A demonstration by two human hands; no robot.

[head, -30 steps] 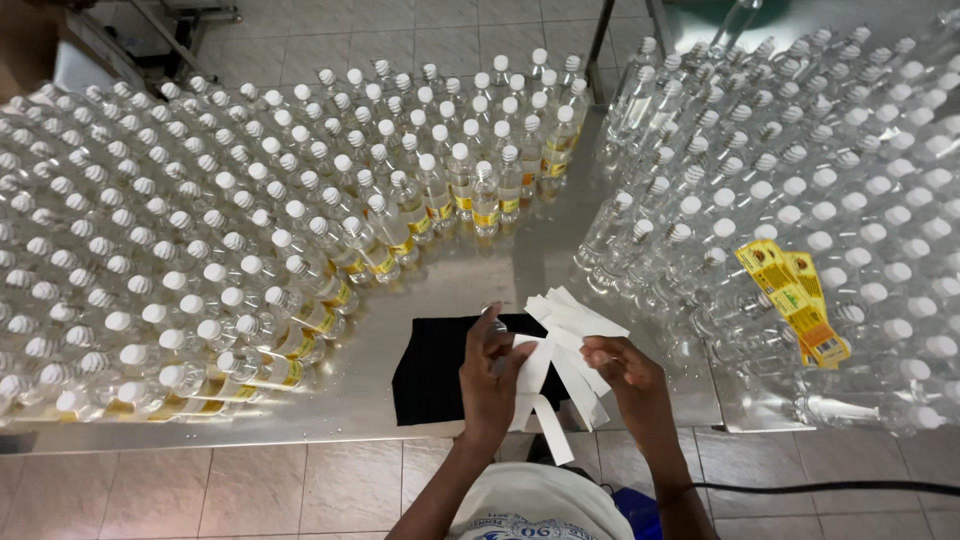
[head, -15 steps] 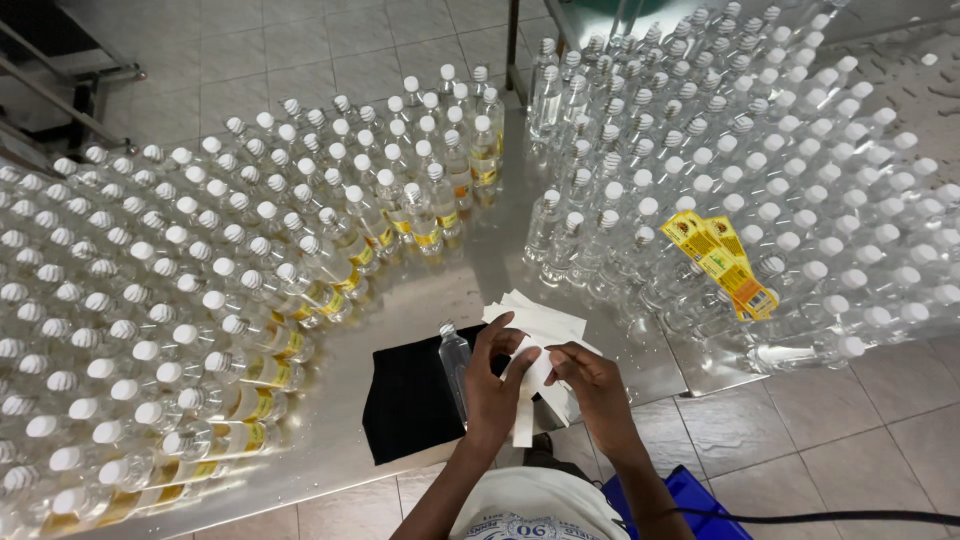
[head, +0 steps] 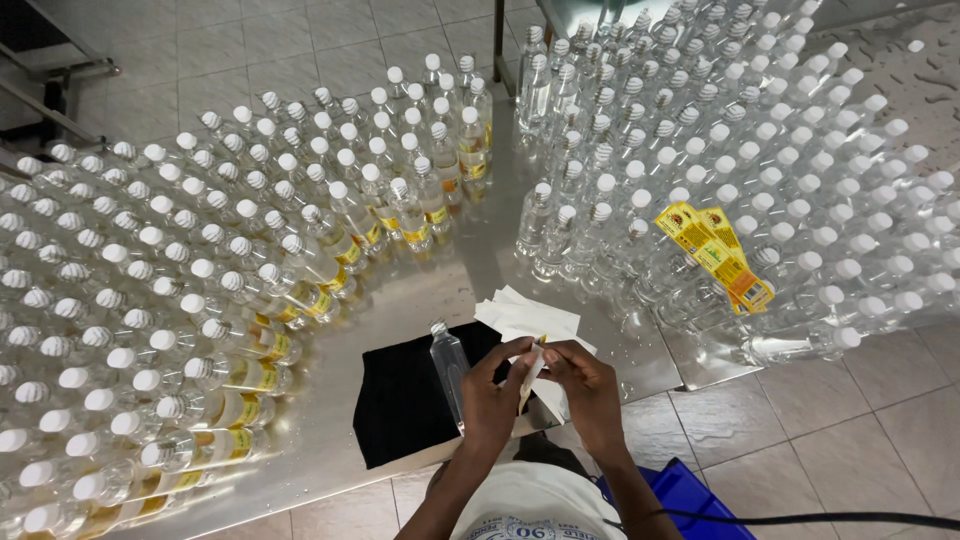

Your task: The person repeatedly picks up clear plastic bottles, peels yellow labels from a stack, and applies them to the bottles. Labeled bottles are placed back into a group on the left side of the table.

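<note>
Pinching label strip [head: 530, 372] between my left hand [head: 495, 395] and right hand [head: 585, 390]; unlabelled bottle [head: 450, 365] on black cloth [head: 405, 405] could roll if elbowed.

Person wears a white top, dark print at its near edge; forearms, left hand [head: 497, 400] and right hand [head: 588, 392] bare, unringed.

A steel table [head: 470, 270] carries massed capped clear bottles [head: 150, 300], a black cloth [head: 400, 400] and white label sheets [head: 525, 318].
</note>
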